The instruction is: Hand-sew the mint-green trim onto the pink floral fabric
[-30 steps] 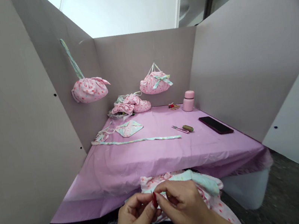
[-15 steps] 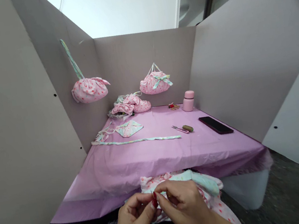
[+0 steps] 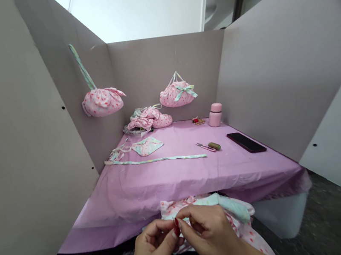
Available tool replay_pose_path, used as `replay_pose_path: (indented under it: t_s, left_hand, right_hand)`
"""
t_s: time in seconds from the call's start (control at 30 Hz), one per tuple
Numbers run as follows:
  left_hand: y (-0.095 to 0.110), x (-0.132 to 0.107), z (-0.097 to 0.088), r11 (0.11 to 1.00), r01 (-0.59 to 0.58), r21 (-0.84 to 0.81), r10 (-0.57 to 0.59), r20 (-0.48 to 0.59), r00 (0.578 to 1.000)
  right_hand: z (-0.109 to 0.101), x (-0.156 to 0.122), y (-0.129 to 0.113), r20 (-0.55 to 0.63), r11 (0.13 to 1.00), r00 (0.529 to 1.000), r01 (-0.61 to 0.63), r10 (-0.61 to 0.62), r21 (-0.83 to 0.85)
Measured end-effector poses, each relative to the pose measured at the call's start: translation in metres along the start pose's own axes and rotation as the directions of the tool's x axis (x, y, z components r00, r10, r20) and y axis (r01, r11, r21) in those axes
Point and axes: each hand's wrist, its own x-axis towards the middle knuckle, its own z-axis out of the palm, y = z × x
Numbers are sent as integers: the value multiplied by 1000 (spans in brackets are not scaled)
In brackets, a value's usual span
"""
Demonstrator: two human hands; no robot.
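Note:
My left hand (image 3: 158,245) and my right hand (image 3: 208,231) meet fingertip to fingertip over my lap. A thin needle (image 3: 173,219) stands up from the pinched thumb and forefinger of my left hand. My right hand is closed in a pinch right beside it; what its fingertips hold is too small to make out. Behind and under the hands, pink-dotted white cloth with a mint green strip (image 3: 231,207) lies bunched on my lap, apart from the fingertips.
On the purple-covered table (image 3: 166,180) lie a mint fabric strip (image 3: 162,159), a folded cloth piece (image 3: 147,146), thread snips (image 3: 206,147), an olive thread spool (image 3: 214,146) and a phone (image 3: 246,142). A pink bottle (image 3: 215,115) stands behind. Pink pouches (image 3: 103,102) hang on grey panels.

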Motion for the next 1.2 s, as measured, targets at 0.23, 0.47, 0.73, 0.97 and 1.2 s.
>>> replay_pose_path:
  t_s: [0.23, 0.47, 0.73, 0.97, 1.2]
  left_hand:
    - [-1, 1, 0, 1000, 12, -2, -12, -1, 1000]
    - [-2, 2, -1, 1000, 1, -8, -1, 3, 1000]
    - [0, 0, 1, 1000, -6, 14, 6, -6, 1000]
    - [0, 0, 0, 1000, 4, 1, -4, -7, 1000]
    - [-2, 1, -1, 1000, 8, 5, -8, 5, 1000]
  right_hand:
    - [1, 0, 1, -22, 1000, 1000, 19, -19, -21]
    - [1, 0, 0, -24, 1000, 1000, 18, -19, -20]
    - [0, -1, 1, 0, 1000, 1000, 8, -8, -17]
    - [0, -1, 0, -9, 1000, 1000, 21, -21, -17]
    - [0, -1, 0, -2, 1000, 1000, 9, -9, -19]
